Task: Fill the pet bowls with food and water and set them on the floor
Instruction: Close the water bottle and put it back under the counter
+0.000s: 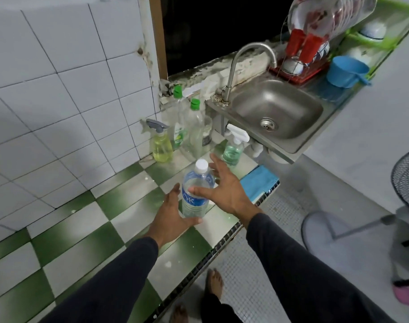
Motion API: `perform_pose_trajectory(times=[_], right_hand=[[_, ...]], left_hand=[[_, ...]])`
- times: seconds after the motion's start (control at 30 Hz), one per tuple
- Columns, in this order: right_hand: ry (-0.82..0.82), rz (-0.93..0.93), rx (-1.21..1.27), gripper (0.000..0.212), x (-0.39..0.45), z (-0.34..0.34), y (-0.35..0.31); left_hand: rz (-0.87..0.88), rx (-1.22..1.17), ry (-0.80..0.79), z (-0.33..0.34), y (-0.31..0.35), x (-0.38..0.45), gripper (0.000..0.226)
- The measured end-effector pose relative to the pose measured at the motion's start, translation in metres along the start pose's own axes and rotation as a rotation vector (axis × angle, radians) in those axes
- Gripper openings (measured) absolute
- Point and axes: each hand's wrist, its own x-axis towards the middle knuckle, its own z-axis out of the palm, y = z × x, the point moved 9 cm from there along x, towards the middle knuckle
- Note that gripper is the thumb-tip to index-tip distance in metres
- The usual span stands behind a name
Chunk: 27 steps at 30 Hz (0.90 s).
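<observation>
Clear plastic: a capped water bottle (195,192) with a blue label stands upright on the green-and-white checked tabletop (87,229), near its front edge, part full.
Left hand (173,217): at the bottle's base on the near side, thumb reaching under the label; it appears to touch the plastic, though whether the fingers close behind it cannot be told.
Right hand (224,185): fingers spread wide, held just beside the bottle's shoulder, thumb against the label; nothing held.
Why so: the two hands bracket the bottle low and high, which reads as steadying it for a lift or for unscrewing the white cap; this is a judgement.
Pet bowls: none identifiable in view, so the water step looks barely begun.
Far corner of the tabletop: a yellow spray bottle (162,145), two green-capped dish-soap bottles (187,127) and a green spray bottle (234,148) are grouped against the tiled wall, well apart from the hands.
Right end: a folded blue cloth (259,183) lies at the tabletop's edge beside the steel sink (275,110), whose tap (245,64) is not running.
Beyond the sink: a red dish rack (299,59) and a blue scoop (345,71).
Floor: bare feet (214,283) and a standing fan (404,194).
</observation>
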Motion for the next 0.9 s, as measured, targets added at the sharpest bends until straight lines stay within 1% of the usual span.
perform_pose_trajectory(times=[0.07, 0.1, 0.17, 0.27, 0.33, 0.43, 0.5, 0.67, 0.9], right_hand=[[-0.038, -0.028, 0.051, 0.126, 0.012, 0.004, 0.002], [-0.058, -0.039, 0.063, 0.124, 0.017, 0.005, 0.004], [-0.091, -0.058, 0.069, 0.119, 0.026, 0.007, 0.005], [-0.138, -0.074, 0.088, 0.112, 0.034, 0.012, 0.006], [-0.155, -0.081, 0.106, 0.1, 0.037, 0.014, 0.005], [-0.138, -0.101, 0.133, 0.071, 0.041, 0.013, 0.001], [-0.131, -0.108, 0.153, 0.062, 0.044, 0.012, -0.001], [-0.112, -0.117, 0.159, 0.06, 0.051, 0.012, -0.007], [-0.134, -0.14, 0.164, 0.061, 0.051, 0.017, -0.011]], left_hand=[[-0.008, -0.099, 0.02, 0.004, -0.003, 0.01, 0.127], [0.0, -0.14, 0.032, 0.006, -0.004, 0.015, 0.12], [0.009, -0.174, 0.051, 0.011, -0.005, 0.024, 0.106], [-0.008, -0.202, 0.039, 0.021, -0.012, 0.033, 0.095], [-0.024, -0.23, 0.03, 0.026, -0.017, 0.039, 0.091], [-0.027, -0.251, 0.049, 0.029, -0.021, 0.044, 0.088], [-0.034, -0.262, 0.062, 0.029, -0.022, 0.046, 0.087], [-0.033, -0.29, 0.075, 0.028, -0.022, 0.05, 0.089], [-0.014, -0.321, 0.062, 0.027, -0.025, 0.052, 0.091]])
